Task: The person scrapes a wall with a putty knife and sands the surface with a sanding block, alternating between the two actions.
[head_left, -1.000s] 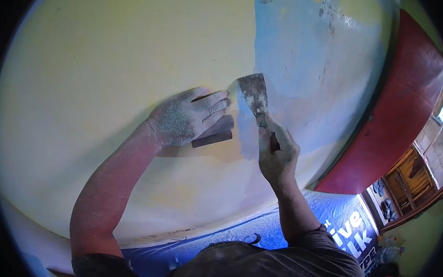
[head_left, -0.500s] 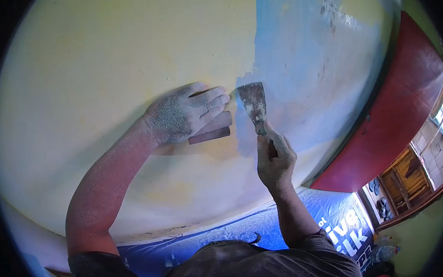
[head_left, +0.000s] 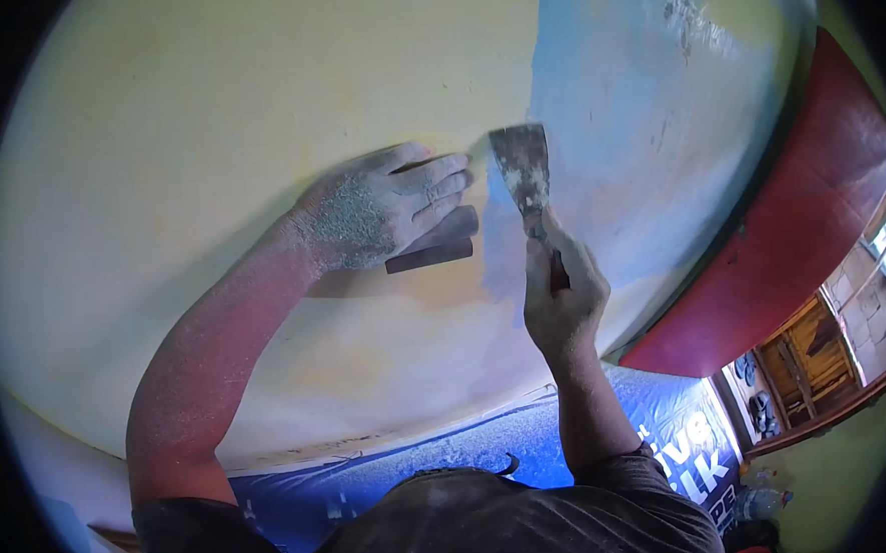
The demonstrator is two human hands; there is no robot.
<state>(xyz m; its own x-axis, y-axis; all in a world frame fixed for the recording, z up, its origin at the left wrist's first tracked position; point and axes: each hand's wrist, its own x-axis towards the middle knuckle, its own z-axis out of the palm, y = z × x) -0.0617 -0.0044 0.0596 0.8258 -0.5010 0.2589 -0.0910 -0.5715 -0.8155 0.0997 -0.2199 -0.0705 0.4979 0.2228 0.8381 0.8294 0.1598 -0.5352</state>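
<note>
My left hand (head_left: 374,205), coated in pale dust, lies against the yellowish-white wall (head_left: 204,109) with its fingers stretched to the right. Under its palm and fingers is a folded piece of grey sandpaper (head_left: 432,254), whose lower edge sticks out. My right hand (head_left: 567,290) grips the handle of a putty knife (head_left: 522,167), thumb along the handle. The worn, paint-specked blade points up, its edge at the wall beside the border of the blue patch (head_left: 604,98). A small gap separates the blade from my left fingertips.
A red panel (head_left: 781,229) stands at the right. Beyond it an opening shows a wooden door (head_left: 813,357) and dark footwear (head_left: 764,415). Below, a dusty blue printed banner (head_left: 374,495) covers the floor area, with a plastic bottle (head_left: 763,503) at lower right.
The putty knife and my right hand have moved up the wall. My left hand has also slid up and slightly right with the sandpaper. The view has shifted a little.
</note>
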